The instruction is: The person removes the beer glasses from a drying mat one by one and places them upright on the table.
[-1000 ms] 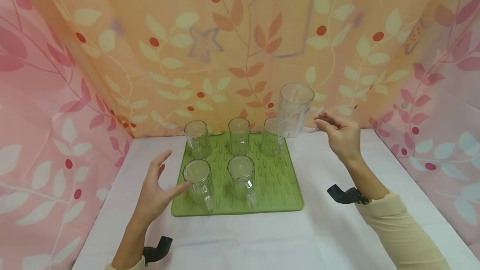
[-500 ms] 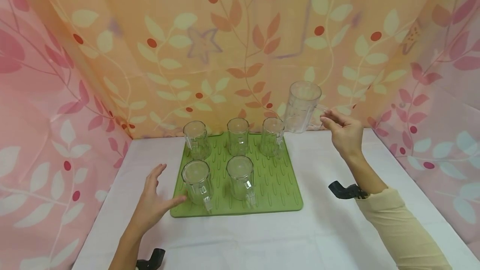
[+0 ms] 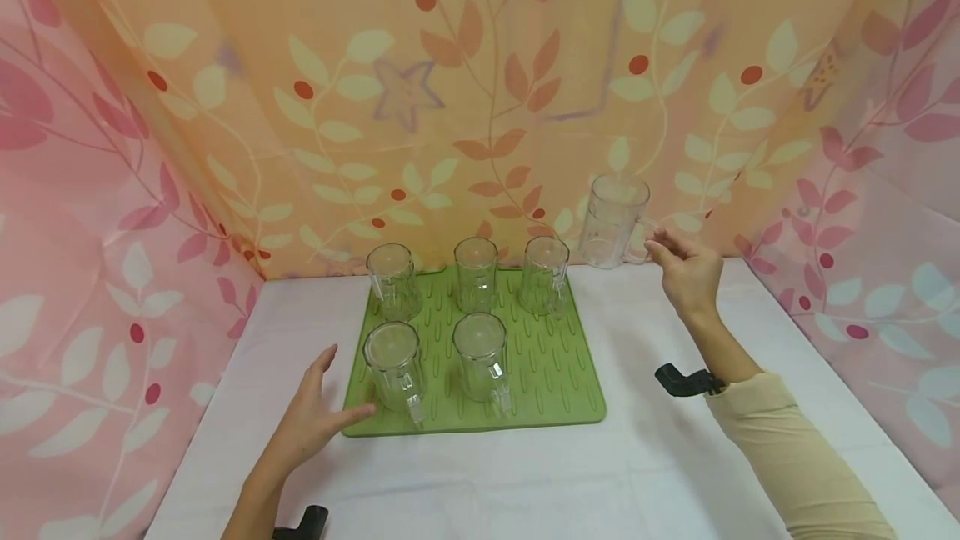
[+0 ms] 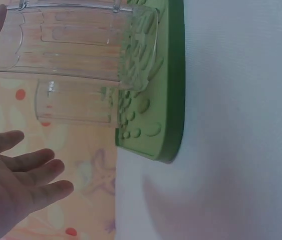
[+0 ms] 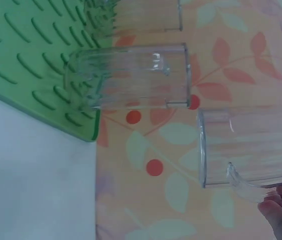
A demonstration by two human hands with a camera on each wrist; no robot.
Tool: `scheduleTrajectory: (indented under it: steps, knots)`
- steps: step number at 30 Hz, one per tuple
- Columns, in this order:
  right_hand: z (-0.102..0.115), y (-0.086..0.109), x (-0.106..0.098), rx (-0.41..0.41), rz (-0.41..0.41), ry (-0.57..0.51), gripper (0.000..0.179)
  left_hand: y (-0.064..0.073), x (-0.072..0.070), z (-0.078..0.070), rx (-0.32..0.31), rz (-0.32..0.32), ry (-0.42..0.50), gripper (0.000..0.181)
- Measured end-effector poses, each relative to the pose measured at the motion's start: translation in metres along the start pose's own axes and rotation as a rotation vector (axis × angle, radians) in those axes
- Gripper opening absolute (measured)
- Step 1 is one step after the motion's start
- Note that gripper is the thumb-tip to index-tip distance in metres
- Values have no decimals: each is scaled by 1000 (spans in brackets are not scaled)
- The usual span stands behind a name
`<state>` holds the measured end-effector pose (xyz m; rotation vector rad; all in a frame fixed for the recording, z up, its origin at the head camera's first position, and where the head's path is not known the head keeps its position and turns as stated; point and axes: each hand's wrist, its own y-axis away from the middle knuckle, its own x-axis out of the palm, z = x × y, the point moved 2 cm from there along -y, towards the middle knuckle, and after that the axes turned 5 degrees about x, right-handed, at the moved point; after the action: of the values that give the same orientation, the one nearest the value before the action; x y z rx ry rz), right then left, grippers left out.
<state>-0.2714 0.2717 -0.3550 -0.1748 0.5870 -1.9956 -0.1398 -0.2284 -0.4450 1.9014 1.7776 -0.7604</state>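
Note:
My right hand [image 3: 688,273] pinches the handle of a clear mug [image 3: 615,219] with thumb and fingertips. In the right wrist view this clear mug [image 5: 251,147] hangs in the air, apart from the tabletop and the mat. My left hand [image 3: 307,419] is spread, thumb and fingers apart, beside a front-left clear mug [image 3: 393,365]; whether the thumb touches it I cannot tell. Another front mug [image 3: 480,357] stands to its right on the green ribbed mat [image 3: 551,390]. Behind them stand a back-left mug [image 3: 394,282], a back-middle mug [image 3: 476,273] and a back-right mug [image 3: 545,276].
A white cloth [image 3: 525,482] covers the table around the mat. Close behind the mat rises an orange leaf-patterned curtain [image 3: 360,148]. Pink patterned curtains bound the left [image 3: 90,290] and right [image 3: 885,223] sides.
My right hand has carried its mug a little to the right, away from the mat's back-right corner. My left hand has drawn back slightly toward me. The mugs on the mat have stayed put.

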Motion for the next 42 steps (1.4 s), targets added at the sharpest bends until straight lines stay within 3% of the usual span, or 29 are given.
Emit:
scheduleTrajectory:
  steps: [15,34,42]
  knots:
    - [-43,5,4,96,-106,132,28,4,7,6,-59,137,-54,107]
    - [-87,13,14,88,-145,193,20,7,15,16,-25,169,-82,107]
    - [-102,18,18,99,-190,202,17,8,15,11,-31,187,-88,105]
